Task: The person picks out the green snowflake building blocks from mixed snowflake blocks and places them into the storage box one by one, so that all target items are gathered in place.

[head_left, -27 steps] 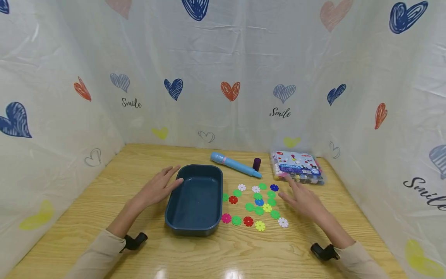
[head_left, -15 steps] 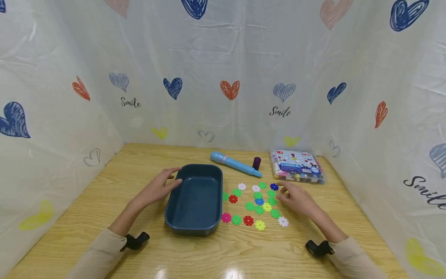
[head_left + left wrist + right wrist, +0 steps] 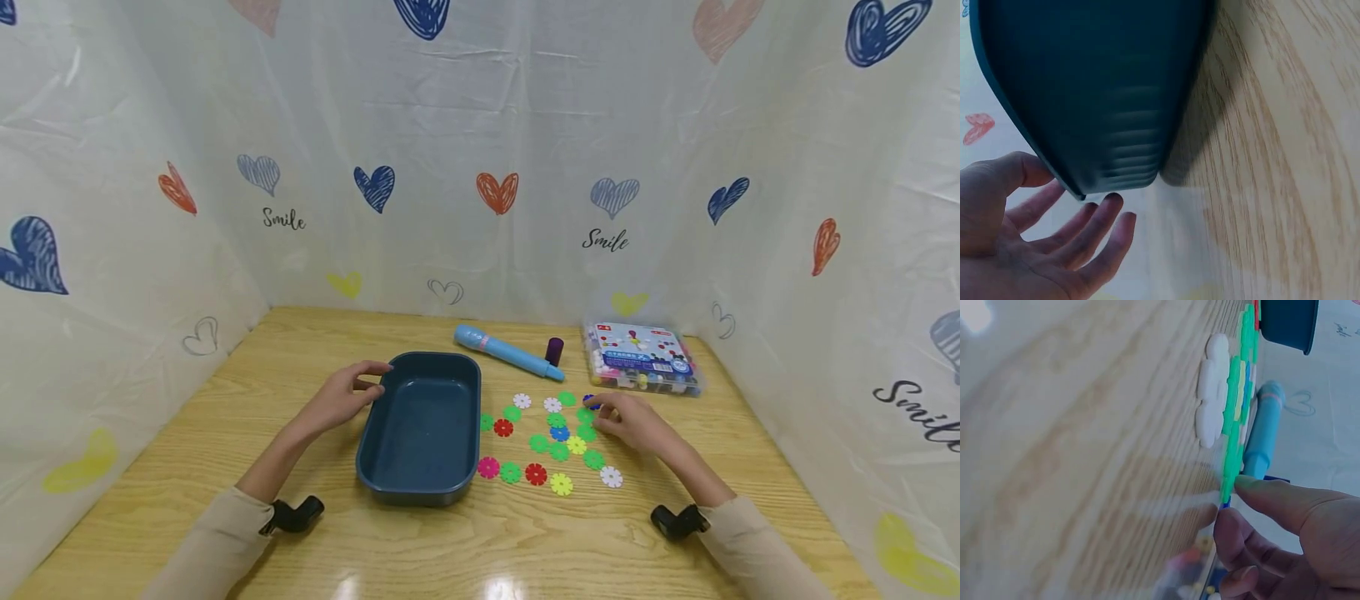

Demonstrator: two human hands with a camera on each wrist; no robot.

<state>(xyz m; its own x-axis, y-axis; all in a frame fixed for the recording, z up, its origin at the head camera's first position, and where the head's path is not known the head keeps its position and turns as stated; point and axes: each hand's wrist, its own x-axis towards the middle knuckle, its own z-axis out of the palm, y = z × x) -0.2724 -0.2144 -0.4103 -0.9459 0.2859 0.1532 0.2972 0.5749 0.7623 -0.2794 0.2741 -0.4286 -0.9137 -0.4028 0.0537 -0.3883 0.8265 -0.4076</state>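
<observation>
A dark blue tray point(image 3: 420, 479) stands empty on the wooden table. My left hand point(image 3: 345, 398) holds its far left corner: in the left wrist view the thumb lies on the rim and the fingers point(image 3: 1100, 219) reach along the tray's outer wall point(image 3: 1097, 94). Several coloured snowflake discs point(image 3: 558, 450) lie flat to the right of the tray. My right hand point(image 3: 628, 421) is at their far right edge and pinches a dark blue disc point(image 3: 589, 402). In the right wrist view, thumb and forefinger of the right hand point(image 3: 1229, 501) close on the disc's edge point(image 3: 1225, 503), low on the table.
A light blue pen-shaped tube point(image 3: 506, 352) and a small purple cap point(image 3: 553, 350) lie behind the discs. A clear plastic box point(image 3: 641, 360) of coloured pieces sits at the back right. Heart-printed white cloth walls point(image 3: 480, 167) surround the table on three sides.
My right hand moved left from beside the box and closed on the dark blue disc. My left hand's flat fingers curled round the tray's corner. The tray stayed put.
</observation>
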